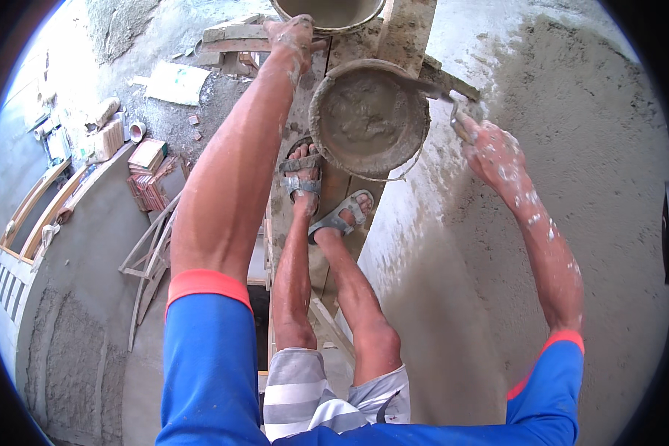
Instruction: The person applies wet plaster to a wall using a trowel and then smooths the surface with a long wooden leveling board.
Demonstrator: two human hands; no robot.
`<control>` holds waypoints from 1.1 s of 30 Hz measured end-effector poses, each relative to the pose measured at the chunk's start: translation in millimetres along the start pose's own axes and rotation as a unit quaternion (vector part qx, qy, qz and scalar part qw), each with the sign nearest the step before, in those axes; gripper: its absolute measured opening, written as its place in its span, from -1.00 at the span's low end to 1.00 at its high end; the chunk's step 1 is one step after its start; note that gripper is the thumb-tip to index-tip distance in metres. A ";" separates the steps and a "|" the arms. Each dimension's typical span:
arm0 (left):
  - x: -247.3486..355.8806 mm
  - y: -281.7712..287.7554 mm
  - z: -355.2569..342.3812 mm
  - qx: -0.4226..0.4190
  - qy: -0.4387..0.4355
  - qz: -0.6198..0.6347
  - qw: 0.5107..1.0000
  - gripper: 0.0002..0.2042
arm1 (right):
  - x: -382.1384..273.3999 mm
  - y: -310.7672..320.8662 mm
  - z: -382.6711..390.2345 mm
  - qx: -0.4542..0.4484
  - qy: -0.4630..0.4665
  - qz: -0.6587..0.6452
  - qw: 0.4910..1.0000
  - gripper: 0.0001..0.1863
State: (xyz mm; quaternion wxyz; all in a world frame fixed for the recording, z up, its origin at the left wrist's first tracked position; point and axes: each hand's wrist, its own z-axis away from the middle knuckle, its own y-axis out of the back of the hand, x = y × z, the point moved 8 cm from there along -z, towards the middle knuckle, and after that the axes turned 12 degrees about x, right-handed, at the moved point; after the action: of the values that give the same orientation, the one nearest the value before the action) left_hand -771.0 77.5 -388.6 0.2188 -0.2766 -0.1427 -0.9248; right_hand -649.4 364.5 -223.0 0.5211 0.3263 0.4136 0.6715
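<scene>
My right hand [494,152] is closed round the handle of a trowel [432,91], whose blade reaches over the right rim of a round bucket [316,123]. Thick wet grey mortar [364,111] fills much of that bucket. Up at the top edge, my left hand [293,39] is closed at the near left rim of a second bucket [349,28], which the frame cuts off and which holds greyish material. Its fingers are partly hidden there. Splashes of mortar cover both hands and my right forearm.
My sandalled feet [334,215] stand on narrow wooden planks [338,182], close by the nearer bucket. On the right rises a wall [572,223] partly coated in wet grey plaster. Lower down at left are a wooden frame [152,253], stacked tiles [149,167] and a white sack [177,83].
</scene>
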 end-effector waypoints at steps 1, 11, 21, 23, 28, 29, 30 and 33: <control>0.0 6.1 7.1 0.010 0.013 0.016 1.000 -0.66 | -1.5 -12.5 -1.8 -0.041 -0.003 0.027 0.999 -0.63; -220.7 123.8 90.5 -0.012 0.311 0.098 0.945 -0.60 | -24.9 -23.0 76.5 0.101 -0.052 -0.274 0.955 -0.62; -295.9 72.0 182.0 -0.065 0.342 0.048 0.936 -0.80 | 3.4 -174.0 147.6 0.055 -0.517 -0.618 0.590 -0.72; -259.6 67.0 212.7 0.032 0.410 0.064 0.909 -0.82 | -9.1 -180.8 151.9 0.064 -0.526 -0.662 0.531 -0.73; -189.3 74.3 202.4 0.014 0.279 0.021 0.960 -0.90 | -64.8 -193.5 156.0 0.142 -0.577 -0.732 0.334 -0.72; -177.9 76.4 194.7 0.038 0.240 0.025 0.970 -0.91 | -76.2 -193.7 148.2 0.138 -0.567 -0.742 0.330 -0.72; -168.5 75.4 189.2 0.036 0.218 0.022 0.975 -0.90 | -84.4 -193.4 140.3 0.144 -0.560 -0.748 0.326 -0.75; -141.2 67.5 175.5 -0.011 0.206 0.011 0.978 -0.85 | -98.5 -193.1 117.2 0.202 -0.559 -0.738 0.320 -0.77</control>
State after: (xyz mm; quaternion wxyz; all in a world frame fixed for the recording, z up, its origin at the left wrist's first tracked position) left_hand -553.5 132.8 -318.6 0.2504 -0.0839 -0.0818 -0.9610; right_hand -440.4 316.4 -344.5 0.8273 0.2798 0.2176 -0.4359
